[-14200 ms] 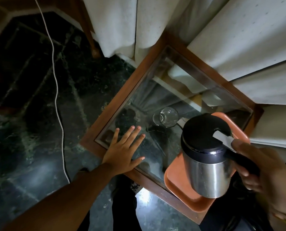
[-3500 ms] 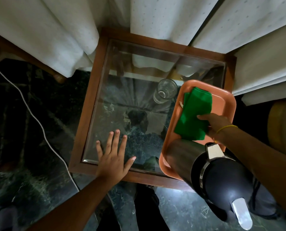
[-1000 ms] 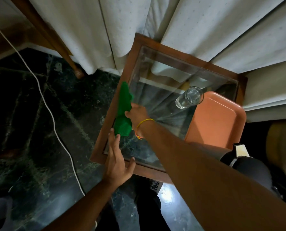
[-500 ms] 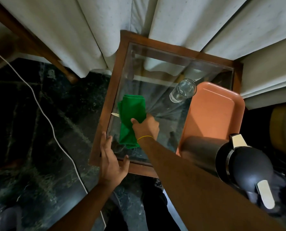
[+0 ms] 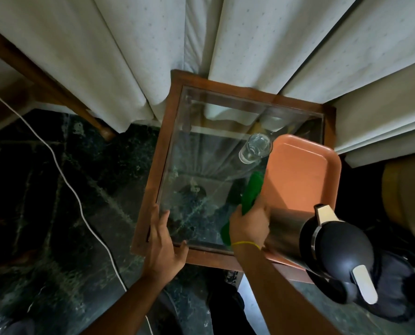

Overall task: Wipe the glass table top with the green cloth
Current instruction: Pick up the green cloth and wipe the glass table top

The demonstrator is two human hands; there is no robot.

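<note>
The glass table top (image 5: pixel 201 170) sits in a brown wooden frame (image 5: pixel 163 146) below the curtains. My right hand (image 5: pixel 250 222) presses the green cloth (image 5: pixel 251 191) onto the glass near its front right part, right beside the orange tray. The cloth sticks out past my fingers toward the far side, and a bit shows under my wrist. My left hand (image 5: pixel 164 243) lies flat on the front left corner of the frame, fingers spread, holding nothing.
An orange tray (image 5: pixel 303 170) covers the table's right side. A steel jug with a black lid (image 5: pixel 322 247) stands on its near end. A clear drinking glass (image 5: pixel 255 147) stands on the glass by the tray's far corner. White curtains (image 5: pixel 226 44) hang behind. A white cable (image 5: pixel 63 175) crosses the dark floor.
My right hand has swept the green cloth from the left side of the glass to the right, up against the tray. My left hand has stayed on the front left corner.
</note>
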